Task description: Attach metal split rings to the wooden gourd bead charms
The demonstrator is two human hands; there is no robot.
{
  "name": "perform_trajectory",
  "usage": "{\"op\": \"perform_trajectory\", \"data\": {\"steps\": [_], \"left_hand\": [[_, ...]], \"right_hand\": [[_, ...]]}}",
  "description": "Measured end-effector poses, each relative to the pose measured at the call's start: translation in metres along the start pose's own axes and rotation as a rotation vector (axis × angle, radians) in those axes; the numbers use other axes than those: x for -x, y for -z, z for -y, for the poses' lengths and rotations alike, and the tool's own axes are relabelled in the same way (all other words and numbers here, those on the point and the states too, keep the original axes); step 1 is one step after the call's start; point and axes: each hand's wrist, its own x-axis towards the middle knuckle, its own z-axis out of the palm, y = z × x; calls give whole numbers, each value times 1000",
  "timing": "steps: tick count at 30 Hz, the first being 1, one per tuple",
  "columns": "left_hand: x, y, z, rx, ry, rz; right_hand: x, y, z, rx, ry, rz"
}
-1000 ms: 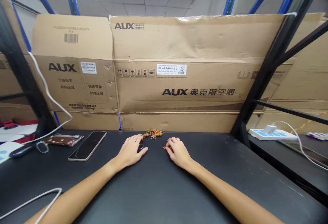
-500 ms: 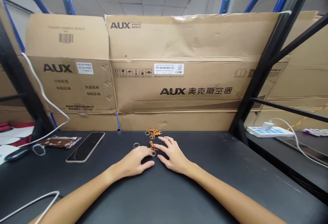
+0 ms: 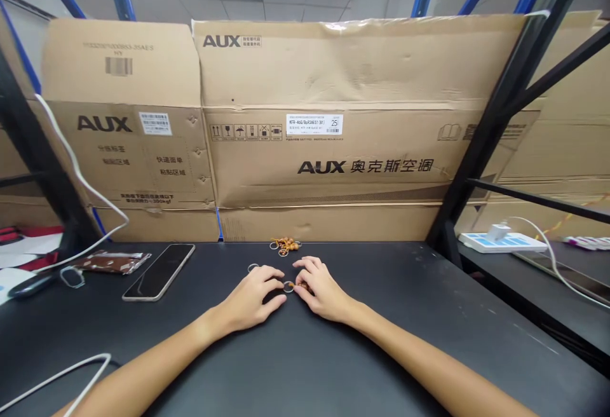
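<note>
A small brown wooden gourd keychain (image 3: 304,285) is in my right hand (image 3: 320,290), pinched between the thumb and curled fingers, which partly cover it. Its metal ring (image 3: 288,287) sticks out to the left, towards my left hand (image 3: 256,296). The left fingertips are right by this ring; whether they touch it I cannot tell. The left thumb and fingers are apart, with nothing visible between them. A loose metal ring (image 3: 253,267) lies just behind the left hand, partly hidden by it. Farther back, a little pile of similar beaded keychains (image 3: 286,245) rests on the dark tabletop (image 3: 267,366).
To the left lie a smartphone (image 3: 159,272), a brown packet (image 3: 112,262) and a white cable (image 3: 76,372). Large cardboard boxes (image 3: 324,188) stand along the back edge. A black metal post (image 3: 460,201) rises at right, near a white power strip (image 3: 502,243).
My right hand has closed its fingers on the gourd keychain and drawn it slightly towards me and to the right. The left hand has stayed nearly in place.
</note>
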Motion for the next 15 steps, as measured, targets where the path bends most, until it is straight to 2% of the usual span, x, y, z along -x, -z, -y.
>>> {"op": "perform_trajectory", "data": {"steps": [6,15], "left_hand": [[1,1,-1,-8,-55,59],[0,0,-2,-62,-11,-2]], "right_hand": [[0,-4,0,-76,16,-2],[0,-5,-2,-58,-24,-16]]}}
